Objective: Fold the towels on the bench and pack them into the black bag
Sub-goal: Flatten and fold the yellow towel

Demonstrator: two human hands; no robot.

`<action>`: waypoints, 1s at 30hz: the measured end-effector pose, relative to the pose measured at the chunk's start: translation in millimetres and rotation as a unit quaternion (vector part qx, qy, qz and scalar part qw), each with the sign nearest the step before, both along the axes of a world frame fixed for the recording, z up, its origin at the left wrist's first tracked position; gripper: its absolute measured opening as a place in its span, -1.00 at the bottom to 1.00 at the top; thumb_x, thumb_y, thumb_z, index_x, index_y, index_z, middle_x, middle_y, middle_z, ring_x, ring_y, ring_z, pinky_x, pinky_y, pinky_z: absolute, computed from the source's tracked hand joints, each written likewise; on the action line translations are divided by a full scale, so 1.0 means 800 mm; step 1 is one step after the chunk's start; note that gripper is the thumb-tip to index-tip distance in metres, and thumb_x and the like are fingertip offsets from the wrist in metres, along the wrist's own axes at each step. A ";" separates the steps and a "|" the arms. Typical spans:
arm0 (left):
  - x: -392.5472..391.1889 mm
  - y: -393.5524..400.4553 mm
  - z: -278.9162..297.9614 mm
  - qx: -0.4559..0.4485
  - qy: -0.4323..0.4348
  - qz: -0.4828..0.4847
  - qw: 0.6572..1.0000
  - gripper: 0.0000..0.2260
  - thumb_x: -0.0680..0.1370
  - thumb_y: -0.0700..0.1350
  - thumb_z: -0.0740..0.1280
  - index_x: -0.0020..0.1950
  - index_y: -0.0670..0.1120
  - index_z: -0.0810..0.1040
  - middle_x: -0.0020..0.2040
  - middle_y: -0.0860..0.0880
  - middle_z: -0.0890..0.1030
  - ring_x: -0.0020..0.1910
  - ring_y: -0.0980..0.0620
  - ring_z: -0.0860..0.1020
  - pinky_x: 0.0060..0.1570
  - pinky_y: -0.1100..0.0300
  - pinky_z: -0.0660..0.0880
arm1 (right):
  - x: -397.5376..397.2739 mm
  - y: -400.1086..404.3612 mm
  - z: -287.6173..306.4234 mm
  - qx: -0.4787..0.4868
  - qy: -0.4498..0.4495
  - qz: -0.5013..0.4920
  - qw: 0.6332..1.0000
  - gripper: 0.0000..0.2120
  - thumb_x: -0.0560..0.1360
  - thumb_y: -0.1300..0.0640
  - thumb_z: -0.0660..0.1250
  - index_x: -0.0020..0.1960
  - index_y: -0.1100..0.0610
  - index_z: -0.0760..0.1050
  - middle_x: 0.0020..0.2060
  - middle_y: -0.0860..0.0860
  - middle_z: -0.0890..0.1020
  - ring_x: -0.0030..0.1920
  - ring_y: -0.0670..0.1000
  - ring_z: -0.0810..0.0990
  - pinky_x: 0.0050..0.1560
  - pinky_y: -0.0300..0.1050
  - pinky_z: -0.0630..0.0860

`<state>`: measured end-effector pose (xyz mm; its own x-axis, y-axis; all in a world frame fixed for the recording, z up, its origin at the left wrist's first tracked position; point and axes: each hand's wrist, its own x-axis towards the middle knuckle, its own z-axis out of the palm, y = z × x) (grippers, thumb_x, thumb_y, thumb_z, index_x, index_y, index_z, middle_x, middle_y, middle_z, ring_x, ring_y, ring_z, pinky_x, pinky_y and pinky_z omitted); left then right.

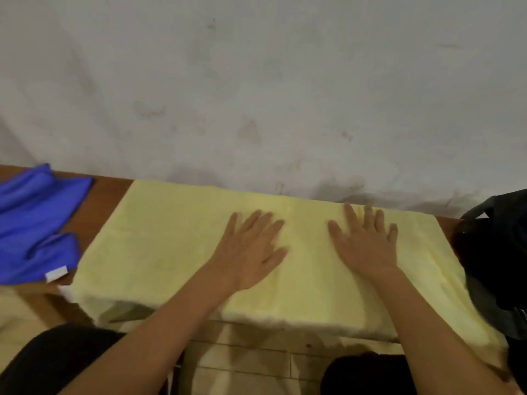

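Here the left hand [251,252] lies flat, its grip released, fingers straight and spread, palm down on the middle of the pale yellow towel [159,246]. Just beside it, the right hand [365,243] presses the same towel in the same way, fingers straight, grasping nothing. The yellow towel is spread across the brown wooden surface [108,195], its near edge hanging over the front. To the left lies a crumpled blue towel [34,223] with a white tag, touching the surface. At the right edge sits the black bag [496,252], against the towel's right end.
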<state>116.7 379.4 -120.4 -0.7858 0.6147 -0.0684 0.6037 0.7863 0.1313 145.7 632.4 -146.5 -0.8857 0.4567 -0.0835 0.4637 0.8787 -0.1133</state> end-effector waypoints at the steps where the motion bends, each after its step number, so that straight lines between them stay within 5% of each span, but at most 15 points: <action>1: -0.015 -0.030 0.000 -0.029 -0.007 0.066 0.997 -0.22 0.41 0.41 -0.35 0.60 0.16 -0.10 0.62 0.03 -0.10 0.59 -0.04 -0.17 0.51 -0.20 -0.18 | -0.003 -0.003 0.000 0.007 0.002 -0.008 1.000 -0.29 0.54 -0.42 -0.17 0.61 -0.14 -0.08 0.62 0.08 -0.06 0.60 0.18 -0.13 0.52 0.31 -0.17; 5: -0.051 -0.115 -0.008 -0.042 -0.069 0.254 0.964 -0.31 0.51 0.46 -0.19 0.57 0.22 -0.25 0.60 -0.01 -0.27 0.55 -0.17 -0.30 0.44 -0.34 -0.25 | -0.009 -0.007 0.004 0.024 -0.015 -0.043 0.999 -0.23 0.47 -0.51 -0.20 0.59 -0.18 -0.06 0.62 0.04 -0.04 0.59 0.19 -0.12 0.48 0.39 -0.14; 11: -0.065 -0.148 -0.024 -0.033 -0.043 0.272 0.961 -0.30 0.45 0.49 -0.25 0.54 0.27 -0.31 0.59 0.03 -0.31 0.55 -0.17 -0.32 0.40 -0.38 -0.28 | -0.007 -0.006 0.006 -0.006 0.013 -0.081 0.997 0.07 0.37 -0.61 -0.15 0.62 0.10 -0.14 0.62 0.06 -0.05 0.60 0.12 -0.13 0.50 0.36 -0.15; 14: -0.064 -0.136 -0.020 -0.015 -0.033 0.267 0.963 -0.28 0.46 0.49 -0.21 0.55 0.25 -0.27 0.60 0.01 -0.28 0.55 -0.21 -0.31 0.40 -0.41 -0.26 | -0.009 -0.011 0.009 0.020 0.026 -0.090 0.995 0.19 0.32 -0.65 -0.14 0.60 0.23 -0.02 0.60 0.16 -0.02 0.60 0.16 -0.13 0.51 0.36 -0.15; 21: -0.076 -0.116 -0.027 -0.012 0.000 0.291 0.957 -0.24 0.46 0.49 -0.22 0.58 0.17 -0.21 0.61 -0.01 -0.21 0.57 -0.13 -0.24 0.42 -0.40 -0.18 | -0.014 -0.020 0.002 0.013 0.013 -0.007 1.000 -0.10 0.42 -0.57 -0.22 0.62 -0.10 -0.06 0.62 0.03 -0.07 0.60 0.08 -0.15 0.53 0.30 -0.18; 30: -0.087 -0.126 -0.029 -0.012 -0.015 0.296 0.955 -0.24 0.47 0.49 -0.17 0.58 0.16 -0.16 0.61 -0.03 -0.19 0.57 -0.14 -0.26 0.41 -0.40 -0.24 | -0.015 -0.012 0.003 0.007 -0.009 0.010 1.000 -0.19 0.48 -0.50 -0.23 0.61 -0.13 -0.13 0.62 0.02 -0.10 0.60 0.07 -0.19 0.49 0.39 -0.22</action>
